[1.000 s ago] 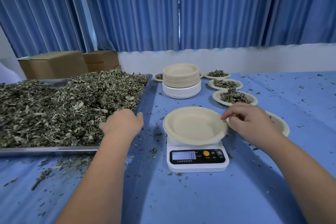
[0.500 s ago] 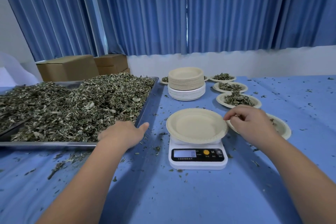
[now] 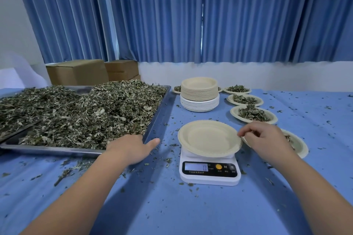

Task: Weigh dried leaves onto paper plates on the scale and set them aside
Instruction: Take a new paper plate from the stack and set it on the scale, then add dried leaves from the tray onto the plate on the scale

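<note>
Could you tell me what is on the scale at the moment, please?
An empty paper plate, with no leaves in it; the right hand pinches its rim. The plate hides the top of the scale, so nothing beneath it shows.

The tray (image 3: 57, 150) runs off the left edge, so its left end cannot be seen. The left hand (image 3: 131, 149) lies at the tray's near corner, and its fingers are hidden behind its own back, so it cannot be told if they hold any leaves (image 3: 86, 112). The empty plate (image 3: 209, 137) covers the top of the scale (image 3: 209, 177). The numbers on the scale's screen (image 3: 196, 167) are too small to read. The right hand (image 3: 267, 139) hides much of the plate behind it (image 3: 299, 145). The stack of plates (image 3: 199, 93) hides most of a small plate (image 3: 177, 88). Both arms are cut off at the bottom edge.
</note>
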